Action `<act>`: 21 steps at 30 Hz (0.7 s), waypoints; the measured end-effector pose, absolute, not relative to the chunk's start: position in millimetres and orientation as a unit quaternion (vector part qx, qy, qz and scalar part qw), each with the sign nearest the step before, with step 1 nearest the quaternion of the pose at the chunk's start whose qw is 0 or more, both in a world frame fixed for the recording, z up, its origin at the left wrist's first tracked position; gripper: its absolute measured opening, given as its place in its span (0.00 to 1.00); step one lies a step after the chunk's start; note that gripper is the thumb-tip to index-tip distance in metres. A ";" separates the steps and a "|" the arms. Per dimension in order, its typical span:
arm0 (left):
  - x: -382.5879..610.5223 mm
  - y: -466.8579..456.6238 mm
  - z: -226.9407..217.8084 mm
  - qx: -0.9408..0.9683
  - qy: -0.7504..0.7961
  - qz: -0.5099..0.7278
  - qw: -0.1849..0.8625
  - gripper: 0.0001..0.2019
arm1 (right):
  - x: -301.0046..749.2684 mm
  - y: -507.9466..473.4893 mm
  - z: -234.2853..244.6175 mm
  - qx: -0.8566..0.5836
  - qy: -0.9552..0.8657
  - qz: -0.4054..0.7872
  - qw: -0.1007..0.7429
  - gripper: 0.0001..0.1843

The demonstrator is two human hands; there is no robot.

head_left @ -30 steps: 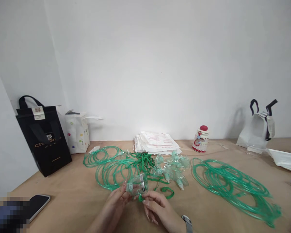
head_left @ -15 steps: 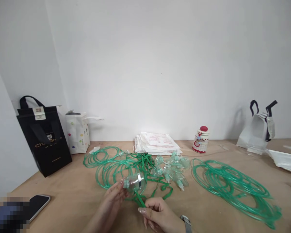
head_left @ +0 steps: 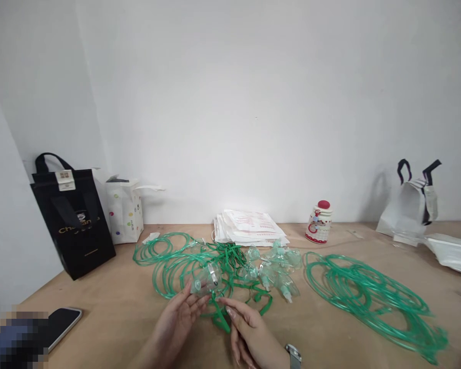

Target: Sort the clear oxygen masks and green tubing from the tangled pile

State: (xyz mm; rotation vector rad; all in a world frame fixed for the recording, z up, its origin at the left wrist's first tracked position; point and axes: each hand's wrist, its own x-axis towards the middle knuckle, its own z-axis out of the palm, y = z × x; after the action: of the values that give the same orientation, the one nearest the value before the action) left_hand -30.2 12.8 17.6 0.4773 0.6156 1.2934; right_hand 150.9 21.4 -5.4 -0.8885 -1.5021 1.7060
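A clear oxygen mask [head_left: 206, 280] with a metal nose strip is held in my left hand [head_left: 180, 313], palm turned up and fingers under its lower edge. From the mask hangs a green elastic strap [head_left: 222, 319]. My right hand [head_left: 249, 328], with a watch on the wrist, has its thumb and index finger closed together at this strap, just below the mask. More clear masks [head_left: 278, 271] lie in a pile beyond my right hand. Behind the held mask is a tangle of green straps [head_left: 230, 256]; more strap curls on the table.
Coiled green tubing [head_left: 169, 269] lies on the left and another large coil [head_left: 364, 292] on the right. Against the wall stand printed white packets [head_left: 251, 227], a red-topped bottle [head_left: 318, 223], a black bag [head_left: 75, 225] and a white bag [head_left: 125, 212]. A phone [head_left: 63, 325] lies at front left.
The mask has tipped and shifted slightly left in my left hand. My right fingers have moved up the strap towards the mask, and the strap's lower end now hangs lower.
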 end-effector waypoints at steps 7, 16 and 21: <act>-17.7 7.6 12.9 0.310 0.298 0.611 0.665 0.13 | 150.0 22.5 -6.3 -0.348 -0.587 0.602 0.415 0.25; -10.9 6.3 15.8 0.337 0.313 0.614 0.641 0.15 | 146.6 18.7 -4.0 -0.356 -0.599 0.606 0.385 0.25; -10.8 7.7 11.3 0.273 0.307 0.636 0.653 0.12 | 149.2 17.3 -0.7 -0.388 -0.628 0.571 0.359 0.25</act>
State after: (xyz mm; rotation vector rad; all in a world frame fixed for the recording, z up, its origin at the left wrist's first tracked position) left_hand -10.8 7.7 11.3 0.6194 0.6969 1.4430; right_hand 149.2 17.3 -0.7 -0.9996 -1.6211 1.4732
